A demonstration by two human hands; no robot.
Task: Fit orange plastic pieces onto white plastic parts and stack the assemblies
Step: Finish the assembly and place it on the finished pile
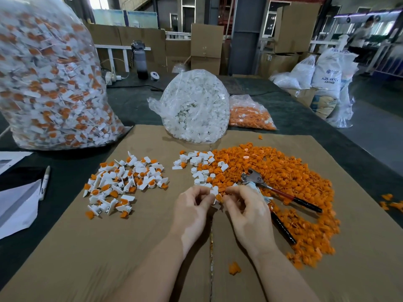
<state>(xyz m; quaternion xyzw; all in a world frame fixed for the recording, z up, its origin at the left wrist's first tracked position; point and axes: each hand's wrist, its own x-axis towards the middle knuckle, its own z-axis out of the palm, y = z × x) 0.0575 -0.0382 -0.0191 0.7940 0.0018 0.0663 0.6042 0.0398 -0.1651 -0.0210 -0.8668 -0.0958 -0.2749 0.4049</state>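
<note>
Your left hand (pixel 192 205) and right hand (pixel 244 205) meet over the middle of the cardboard sheet (pixel 130 247), fingers curled inward. Between their fingertips you pinch a small white part (pixel 212 192) with an orange piece (pixel 218 198) against it; whether the two are fully seated together is too small to tell. Your right hand also seems to have a bit of pale cloth or wrapping tucked behind it (its shape is unclear).

Just beyond your fingers lies a small scatter of loose white parts (pixel 200 164), touching the left edge of the broad heap of orange pieces (pixel 283 177) that spreads over the right of the cardboard. Pliers (pixel 281 192) with dark handles lie on that heap, head pointing away from you, one handle running down beside your right wrist.

To your left, well apart from the loose stock, sits the pile of finished assemblies (pixel 124 182), white with orange showing (more of a loose spread than a neat stack). One stray orange piece (pixel 234 268) lies near your right forearm.

At the far edge of the cardboard stands a clear bag of white parts (pixel 194 105), a bag of orange pieces (pixel 250 114) just beside it on the right, and a large bag of assemblies (pixel 48 79) on the far left. A marker (pixel 45 182) lies on the dark table (pixel 135 105) to your left.
</note>
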